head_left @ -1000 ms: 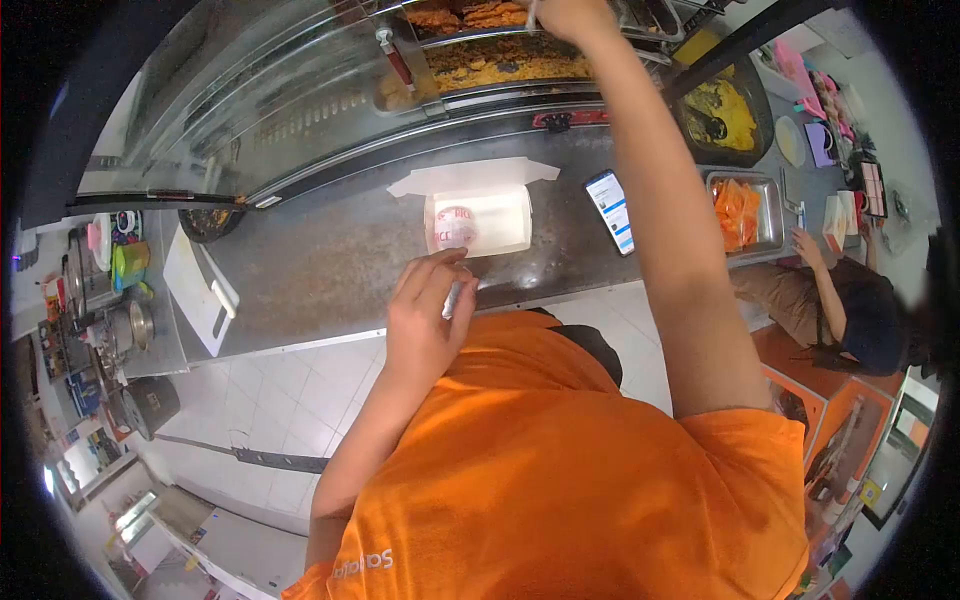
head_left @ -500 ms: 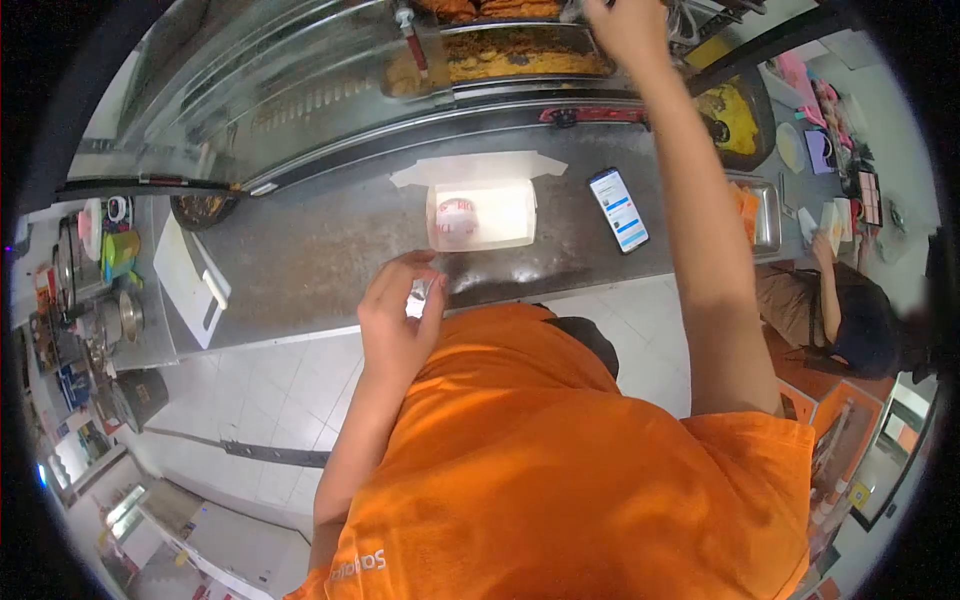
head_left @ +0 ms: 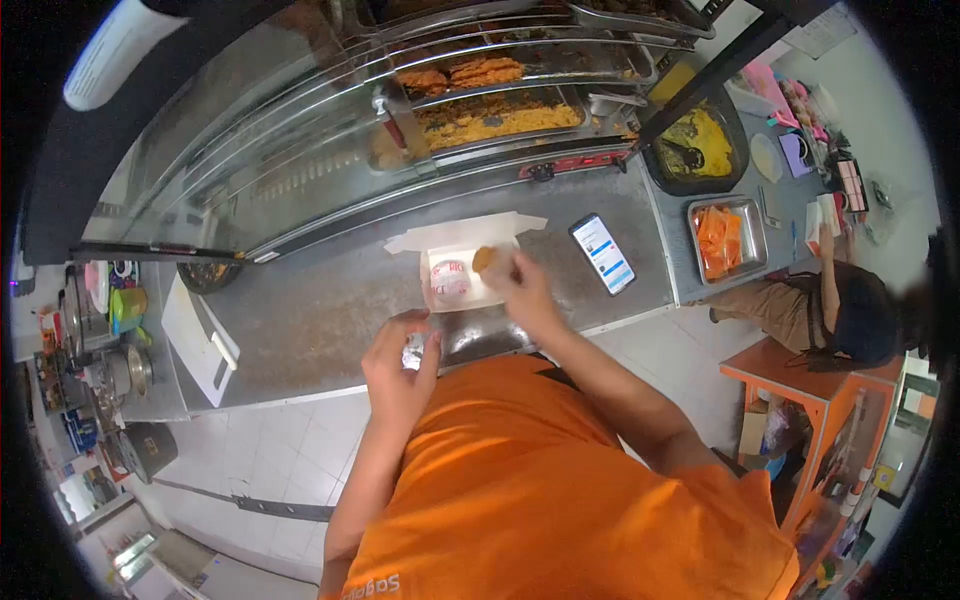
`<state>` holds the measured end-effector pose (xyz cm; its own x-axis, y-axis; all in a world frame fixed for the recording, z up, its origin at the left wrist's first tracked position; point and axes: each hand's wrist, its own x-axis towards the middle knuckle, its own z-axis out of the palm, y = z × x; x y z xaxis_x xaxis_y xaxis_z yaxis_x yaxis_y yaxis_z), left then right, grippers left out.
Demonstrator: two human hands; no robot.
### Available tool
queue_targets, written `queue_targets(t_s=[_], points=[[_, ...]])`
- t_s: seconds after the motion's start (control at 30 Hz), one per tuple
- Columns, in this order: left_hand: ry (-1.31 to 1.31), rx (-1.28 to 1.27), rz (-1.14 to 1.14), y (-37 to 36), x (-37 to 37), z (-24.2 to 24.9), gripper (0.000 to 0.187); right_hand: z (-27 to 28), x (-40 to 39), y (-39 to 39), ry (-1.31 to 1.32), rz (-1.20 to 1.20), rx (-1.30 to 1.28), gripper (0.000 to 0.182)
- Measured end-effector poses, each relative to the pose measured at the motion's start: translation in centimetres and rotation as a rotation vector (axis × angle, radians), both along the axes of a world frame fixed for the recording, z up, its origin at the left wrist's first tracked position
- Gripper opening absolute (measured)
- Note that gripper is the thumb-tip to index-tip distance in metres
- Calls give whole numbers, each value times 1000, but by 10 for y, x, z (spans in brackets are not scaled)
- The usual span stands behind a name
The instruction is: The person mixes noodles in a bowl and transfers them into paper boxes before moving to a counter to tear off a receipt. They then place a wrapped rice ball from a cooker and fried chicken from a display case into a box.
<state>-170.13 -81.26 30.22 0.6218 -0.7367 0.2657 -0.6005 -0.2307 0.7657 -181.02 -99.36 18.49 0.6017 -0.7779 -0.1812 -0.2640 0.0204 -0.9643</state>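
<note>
An open white paper box [head_left: 440,241] stands on the metal counter [head_left: 320,300], with a round packet with red print [head_left: 450,281] in its left part. Over the box's right side is my right hand [head_left: 528,295], blurred, its fingers closed on a small brown piece of food [head_left: 484,259]. My left hand [head_left: 402,350] is at the counter's front edge, just below the box, with thumb and fingers curled round something small and shiny that I cannot make out. To the right of the box lies a phone [head_left: 603,254] with its screen lit.
Food trays [head_left: 510,122] fill the glass case behind the counter. A white cutting board [head_left: 192,335] lies at left. A black pan [head_left: 690,185] and a metal tray of orange pieces [head_left: 728,235] are at right, with a person [head_left: 865,315] beyond.
My right hand has come down from the food case to the box, now with a brown piece in it. The view has shifted; my left hand keeps its place by the box.
</note>
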Motion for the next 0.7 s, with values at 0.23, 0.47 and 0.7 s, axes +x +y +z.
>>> queue_targets(t_s=[0.23,0.47,0.7], points=[[12,97,5,11,-4,1,11,11,3,-12,46,-70,-762,70],[17,133,247,72,38,-13,8,125,46,-166,150,-291,-1212,59],[30,236,315,113,35,-31,7,165,157,-284,695,233,-840,45]])
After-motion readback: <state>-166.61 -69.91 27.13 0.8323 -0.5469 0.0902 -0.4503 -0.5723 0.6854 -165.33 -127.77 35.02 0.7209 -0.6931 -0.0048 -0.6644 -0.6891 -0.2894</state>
